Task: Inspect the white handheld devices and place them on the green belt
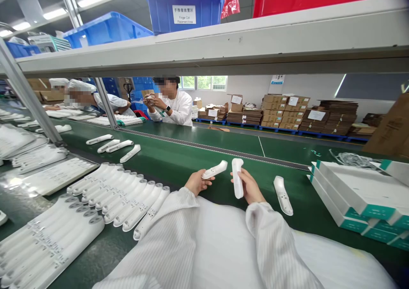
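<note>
Left hand (196,183) pinching white handle (217,169) between fingers; right hand (251,187) fingers gripping second handle (237,179). Both above green tabletop (179,149). Step judged: paired handling; next move calls for steady grips.

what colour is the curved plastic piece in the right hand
White; the curved plastic piece in the right hand shows in the head view, the only one.
</note>
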`<state>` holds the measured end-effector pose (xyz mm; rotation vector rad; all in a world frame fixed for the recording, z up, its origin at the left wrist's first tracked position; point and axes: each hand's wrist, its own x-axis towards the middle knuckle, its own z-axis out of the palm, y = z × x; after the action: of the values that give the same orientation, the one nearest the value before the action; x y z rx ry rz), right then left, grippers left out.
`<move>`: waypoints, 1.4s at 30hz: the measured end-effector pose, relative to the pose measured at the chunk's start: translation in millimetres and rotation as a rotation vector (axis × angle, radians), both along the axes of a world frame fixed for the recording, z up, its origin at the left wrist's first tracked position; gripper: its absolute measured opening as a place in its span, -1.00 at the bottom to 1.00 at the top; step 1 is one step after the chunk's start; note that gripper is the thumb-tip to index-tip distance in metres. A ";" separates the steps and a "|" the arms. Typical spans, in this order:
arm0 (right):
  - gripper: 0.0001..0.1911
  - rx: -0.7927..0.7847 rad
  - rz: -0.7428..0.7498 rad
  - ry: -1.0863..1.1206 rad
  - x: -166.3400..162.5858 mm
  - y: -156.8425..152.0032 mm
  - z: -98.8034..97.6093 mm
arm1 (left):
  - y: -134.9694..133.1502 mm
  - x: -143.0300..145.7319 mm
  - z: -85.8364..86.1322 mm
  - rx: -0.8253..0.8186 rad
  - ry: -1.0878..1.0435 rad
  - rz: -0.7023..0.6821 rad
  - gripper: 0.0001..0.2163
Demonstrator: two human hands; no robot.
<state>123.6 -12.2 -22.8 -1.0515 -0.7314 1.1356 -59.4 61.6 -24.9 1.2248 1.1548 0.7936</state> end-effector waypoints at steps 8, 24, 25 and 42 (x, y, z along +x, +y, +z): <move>-0.43 -0.267 -0.283 -1.036 13.9 10.5 -26.4 | -33.1 22.1 13.4 -0.148 -0.539 -0.299 -0.74; -0.64 0.138 0.201 0.192 -10.2 -2.8 4.6 | -48.8 32.3 17.0 -0.104 -0.654 -0.506 -0.61; -0.66 0.142 0.218 0.222 -9.9 -3.9 4.3 | -48.8 32.1 17.1 -0.106 -0.651 -0.521 -0.60; -0.74 0.157 0.061 0.258 -10.0 1.3 1.3 | -46.1 40.4 8.7 0.238 -0.361 -0.449 -0.38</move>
<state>113.6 -10.9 -21.5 -0.7391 -0.6391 1.2192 -19.0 15.5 -16.3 1.4005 0.4751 0.7790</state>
